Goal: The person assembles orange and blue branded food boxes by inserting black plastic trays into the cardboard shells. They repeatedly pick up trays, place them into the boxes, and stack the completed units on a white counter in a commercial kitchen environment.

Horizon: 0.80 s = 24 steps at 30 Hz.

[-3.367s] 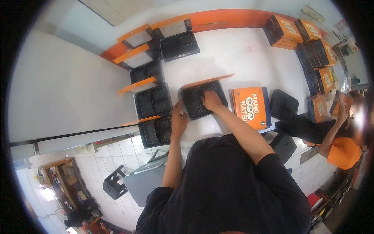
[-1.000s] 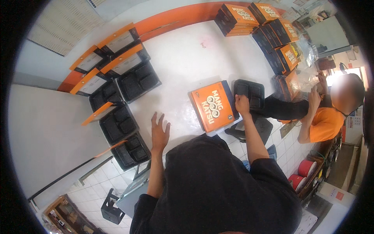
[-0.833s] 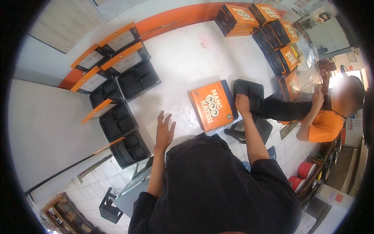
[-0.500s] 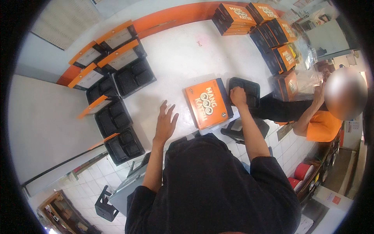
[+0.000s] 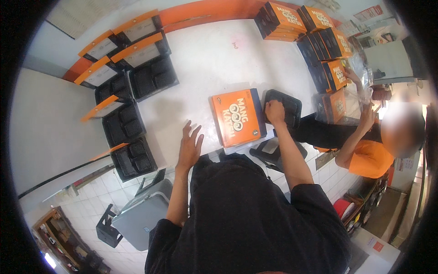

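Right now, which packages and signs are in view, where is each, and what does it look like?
Closed box: flat orange rectangle between both hands.
Black tray: under the right hand.
Open boxes: black compartments, orange lids, table's left.
Stacked boxes: orange-black, far right.
Left hand: spread, empty.

Right hand (image 5: 274, 112) on black tray (image 5: 284, 108)

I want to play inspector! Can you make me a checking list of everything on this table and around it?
Surface: white table, orange back edge.
Job's things: closed orange box; black tray beside it.
Clutter: open black trays with orange lids at left; stacked orange boxes at far right.
Hands: left hand open, fingers spread, by the table edge; right hand on the black tray.
Cables: nothing seen.
Surroundings: person in orange shirt at right; grey chair; tiled floor.
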{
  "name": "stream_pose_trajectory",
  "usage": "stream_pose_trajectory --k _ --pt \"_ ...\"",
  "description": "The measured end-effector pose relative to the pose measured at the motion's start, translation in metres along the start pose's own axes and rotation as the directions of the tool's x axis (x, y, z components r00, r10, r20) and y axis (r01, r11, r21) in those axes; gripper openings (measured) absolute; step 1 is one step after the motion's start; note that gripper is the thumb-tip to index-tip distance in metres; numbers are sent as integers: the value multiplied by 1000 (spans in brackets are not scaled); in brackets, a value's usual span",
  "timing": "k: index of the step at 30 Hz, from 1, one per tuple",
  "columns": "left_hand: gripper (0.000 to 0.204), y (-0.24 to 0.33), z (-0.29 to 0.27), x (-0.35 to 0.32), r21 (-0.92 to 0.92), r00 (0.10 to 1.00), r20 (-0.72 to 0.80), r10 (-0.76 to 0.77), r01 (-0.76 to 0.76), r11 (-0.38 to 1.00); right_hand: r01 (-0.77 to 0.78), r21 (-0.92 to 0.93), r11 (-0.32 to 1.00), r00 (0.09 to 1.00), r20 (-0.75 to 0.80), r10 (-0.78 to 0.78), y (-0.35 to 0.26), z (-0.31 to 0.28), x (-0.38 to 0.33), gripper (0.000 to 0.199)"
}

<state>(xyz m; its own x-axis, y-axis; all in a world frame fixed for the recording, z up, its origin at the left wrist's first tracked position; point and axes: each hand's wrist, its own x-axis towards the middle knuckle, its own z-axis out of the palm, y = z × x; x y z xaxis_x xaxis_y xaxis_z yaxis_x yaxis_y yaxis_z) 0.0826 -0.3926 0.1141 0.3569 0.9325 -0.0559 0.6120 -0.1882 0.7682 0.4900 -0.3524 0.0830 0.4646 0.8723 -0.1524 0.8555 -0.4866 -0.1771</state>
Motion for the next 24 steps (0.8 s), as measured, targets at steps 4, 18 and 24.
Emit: stream_pose_trajectory --k 4,18,24 --pt "36 5 6 2 -34 999 -40 -15 13 999 73 -10 997 996 -48 -73 6 5 0 30" --pt "42 44 57 32 -117 995 35 -96 99 988 138 -198 970 990 42 -132 -4 -47 -11 29" --pt "55 68 90 52 -184 953 -118 -280 256 949 4 -73 997 1000 -4 -4 1 -111 -18 28"
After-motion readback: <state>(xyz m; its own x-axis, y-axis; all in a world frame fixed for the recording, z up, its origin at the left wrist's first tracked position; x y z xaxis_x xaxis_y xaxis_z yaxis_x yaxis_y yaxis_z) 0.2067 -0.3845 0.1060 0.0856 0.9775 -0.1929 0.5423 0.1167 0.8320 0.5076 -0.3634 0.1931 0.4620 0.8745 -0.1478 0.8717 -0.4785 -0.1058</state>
